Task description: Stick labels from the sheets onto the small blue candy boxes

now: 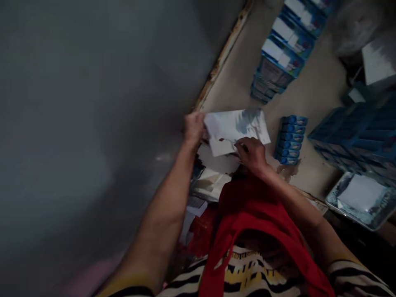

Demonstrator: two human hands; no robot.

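Observation:
Over the table's near edge, a white sheet (227, 126) is stretched between my two hands. It has a grey-blue patch at its far right and a small dark red mark; whether it is paper or a flat bag I cannot tell. My left hand (194, 130) is closed on its left edge. At its lower right edge my right hand (253, 154) is closed, thumb and fingers pinched against the sheet. Just right of that hand stands a short row of small blue boxes (290, 140) on the table.
Stacked blue-and-white boxes (283, 53) run up the table (324, 78). More blue boxes (361, 136) stand in a block at the right, beside a metal tray (334, 198) with white paper in it. A grey wall (93, 103) fills the left. Papers lie below my hands.

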